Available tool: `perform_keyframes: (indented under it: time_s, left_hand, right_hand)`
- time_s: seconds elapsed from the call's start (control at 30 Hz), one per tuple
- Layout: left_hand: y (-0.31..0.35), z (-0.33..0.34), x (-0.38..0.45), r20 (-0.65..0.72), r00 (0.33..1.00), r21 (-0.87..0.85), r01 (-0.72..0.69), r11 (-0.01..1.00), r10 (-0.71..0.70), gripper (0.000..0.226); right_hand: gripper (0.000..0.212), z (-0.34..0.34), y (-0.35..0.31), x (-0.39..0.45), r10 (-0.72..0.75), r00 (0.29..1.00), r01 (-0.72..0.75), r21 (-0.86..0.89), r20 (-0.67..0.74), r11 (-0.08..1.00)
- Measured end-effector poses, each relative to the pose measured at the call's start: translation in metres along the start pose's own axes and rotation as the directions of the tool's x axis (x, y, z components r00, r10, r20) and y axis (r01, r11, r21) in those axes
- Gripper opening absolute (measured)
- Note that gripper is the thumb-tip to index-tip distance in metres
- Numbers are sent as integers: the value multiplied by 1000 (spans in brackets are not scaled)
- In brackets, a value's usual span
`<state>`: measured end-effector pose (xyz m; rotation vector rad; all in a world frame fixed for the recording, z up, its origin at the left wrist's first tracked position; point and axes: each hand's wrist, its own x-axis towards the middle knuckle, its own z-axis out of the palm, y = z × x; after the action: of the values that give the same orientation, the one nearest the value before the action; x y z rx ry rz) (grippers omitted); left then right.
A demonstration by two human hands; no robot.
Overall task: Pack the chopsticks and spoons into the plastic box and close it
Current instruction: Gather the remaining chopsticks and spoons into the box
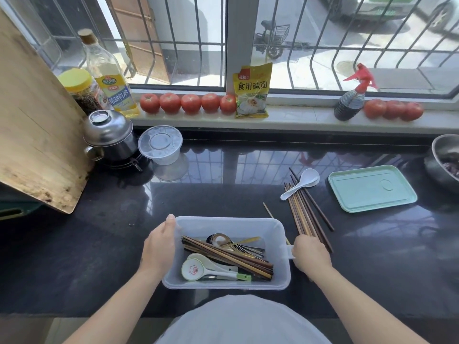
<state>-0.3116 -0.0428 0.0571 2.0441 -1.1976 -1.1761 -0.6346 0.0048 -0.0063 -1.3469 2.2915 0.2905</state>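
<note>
We're mid-pack. Plastic box [278, 244] nearest us, already holding chopsticks and spoons. Left hand [159, 247] is gripping its left rim, thumb hooked over. Right hand [310, 254] is closing around the near ends of the loose chopsticks [301, 209] just right of the box. White spoon [301, 182] is lying across their far ends. Next we're judging: lift the bundle, swing it left into the box. Green lid [372, 187] is waiting far right of the box.

Bare tabletop [223, 189] lies open behind the box [278, 234]. Right of it, chopsticks [305, 214] and a spoon [301, 182] block the way to the lid [371, 187]; pot [111, 137] and tub [161, 145] crowd the back left.
</note>
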Motion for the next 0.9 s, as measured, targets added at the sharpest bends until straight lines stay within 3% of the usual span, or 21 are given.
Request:
perform_keyframes:
  time_s: [0.1,0.17,0.27,0.33,0.4,0.47,0.53,0.6,0.8,0.9]
  left_hand:
    - [-1,-1,1,2,1000,7,15,1000,-16,42]
    - [-3,-1,3,-3,1000,17,23,1000,-23,44]
    - [-3,-1,2,0,1000,15,29,999,-29,43]
    - [-2,-1,2,1,999,11,32,999,-32,42]
    - [-2,-2,2,-4,999,5,38,999,-38,42]
    - [-1,-2,1,-4,999,0,42,999,-42,41]
    - [-2,-2,1,-1,999,-7,52,999,-52,42]
    - [-3,-3,2,-1,999,-4,54,999,-54,45]
    - [-3,-2,3,4,999,3,47,999,-47,43]
    - [-3,-2,1,4,999,-6,38,999,-38,44]
  right_hand:
    - [12,-24,-3,-7,-35,999,30,125,36,992]
    - [14,-50,-8,-12,-44,991,81,313,-123,946]
    - [11,-97,-30,-32,-136,875,414,573,-465,707]
    - [10,-118,-53,-52,-320,797,598,594,-512,538]
    - [9,-115,-75,-67,-553,703,710,490,-448,506]
    - [7,-94,-91,-69,-702,667,744,267,-250,612]
    - [13,-69,-98,-63,-705,708,706,-47,37,707]
    - [13,-50,-102,-59,-623,755,655,-203,206,727]
    - [12,-30,-112,-64,-596,771,636,-315,224,704]
    - [7,-26,-110,-65,-633,764,640,-267,121,721]
